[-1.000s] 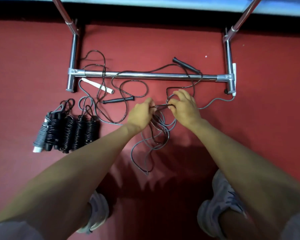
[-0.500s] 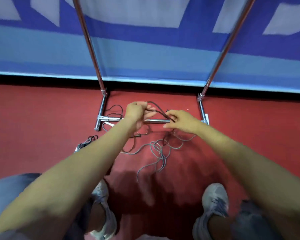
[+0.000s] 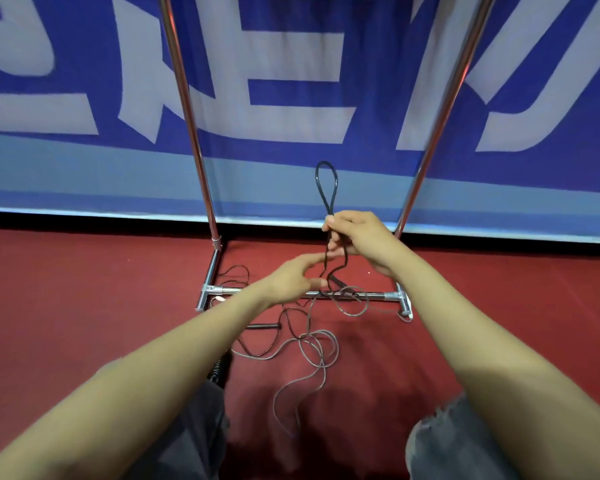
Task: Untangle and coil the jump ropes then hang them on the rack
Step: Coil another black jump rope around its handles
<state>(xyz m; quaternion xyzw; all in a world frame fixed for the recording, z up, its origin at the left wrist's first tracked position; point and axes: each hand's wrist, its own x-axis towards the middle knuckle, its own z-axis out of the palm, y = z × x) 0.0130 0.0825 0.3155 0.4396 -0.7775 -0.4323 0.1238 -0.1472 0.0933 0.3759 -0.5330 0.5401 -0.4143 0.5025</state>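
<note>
1. Since the black rope [image 3: 329,206] is a thin, limp cord, I'd judge it light, floppy & a bit slick. It has no shape of its own and is prone to snag on other strands. Best hold, imo, is where the 2 strands run side by side just under the loop, not out on a loose tail.
2. The right hand [image 3: 357,240] has its grip closed, thumb & fingers pinching the doubled black rope. A narrow loop sticks out above the thumb.
3. The left hand [image 3: 291,282] has its grip wide, fingers stretched, thumb & forefinger apart, holding nothing I can see. The forefinger tip is right at the strands under the right hand; touching or not, can't tell.
4. Axis: the held stretch runs 12–6, loop end pointing to 12. Both strands drop toward 6 to the base bar [image 3: 381,296] of the rack [image 3: 187,116]. There they cross the bar & tangle w/ the grey rope [image 3: 305,337].
5. The grey rope lies slack in loose loops on the red floor [image 3: 84,306], approx. 6 o'clock from the hands. Same soft handling, I'd guess.
6. A black handle [image 3: 262,326] lies flat on the floor at 7 o'clock from the left hand, long axis 3–9. Whose rope it ends, can't tell.
</note>
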